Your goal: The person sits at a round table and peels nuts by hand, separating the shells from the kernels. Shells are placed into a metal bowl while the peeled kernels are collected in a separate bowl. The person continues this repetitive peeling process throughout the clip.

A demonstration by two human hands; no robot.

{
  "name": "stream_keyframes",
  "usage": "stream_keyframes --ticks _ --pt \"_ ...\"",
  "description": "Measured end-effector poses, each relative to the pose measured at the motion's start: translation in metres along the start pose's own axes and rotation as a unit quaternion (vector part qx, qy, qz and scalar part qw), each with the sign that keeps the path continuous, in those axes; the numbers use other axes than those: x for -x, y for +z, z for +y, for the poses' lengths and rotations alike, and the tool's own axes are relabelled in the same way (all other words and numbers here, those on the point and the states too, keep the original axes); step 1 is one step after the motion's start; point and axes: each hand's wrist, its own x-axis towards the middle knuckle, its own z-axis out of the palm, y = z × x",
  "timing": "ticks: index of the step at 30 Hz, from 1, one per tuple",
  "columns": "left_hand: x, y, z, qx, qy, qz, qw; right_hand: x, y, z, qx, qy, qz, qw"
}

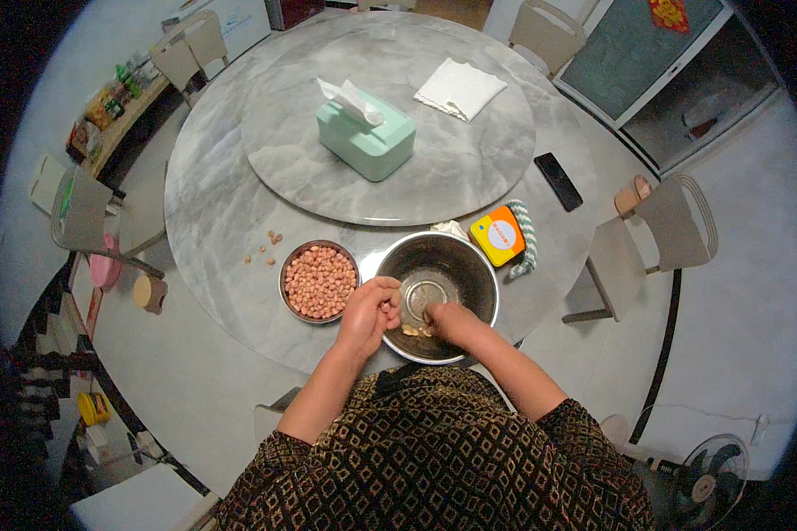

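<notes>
A steel pot (468, 265) stands at the table's near edge, with a few pale, shell-like pieces (410, 330) on its bottom. My right hand (453, 325) reaches inside it, its fingers bunched low beside those pieces; what they may pinch is hidden. Over the pot's left rim is my left hand (370, 315), fingers curled towards the palm. Whether anything lies within that curl cannot be made out. Just left of this hand, a round metal bowl (281, 292) is filled with pinkish shelled peanuts (320, 282).
Loose peanuts (275, 237) lie beyond the bowl. Behind the pot are a yellow-orange box (498, 235), a striped cloth (523, 239) and a crumpled tissue (449, 229). A phone (558, 181) lies right; the raised turntable (285, 166) bears a green tissue box (366, 143) and folded white paper (460, 89).
</notes>
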Motion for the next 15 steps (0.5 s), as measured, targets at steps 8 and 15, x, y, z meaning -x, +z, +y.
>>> stream_keyframes --ticks 8,15 --pt "-0.001 -0.003 -0.003 0.0 -0.012 0.004 1.0 -0.002 0.008 0.0 0.07 -0.027 -0.064 0.995" --pt "-0.006 -0.005 -0.007 -0.015 -0.022 -0.004 1.0 0.003 -0.007 0.005 -0.098 -0.029 0.008 0.995"
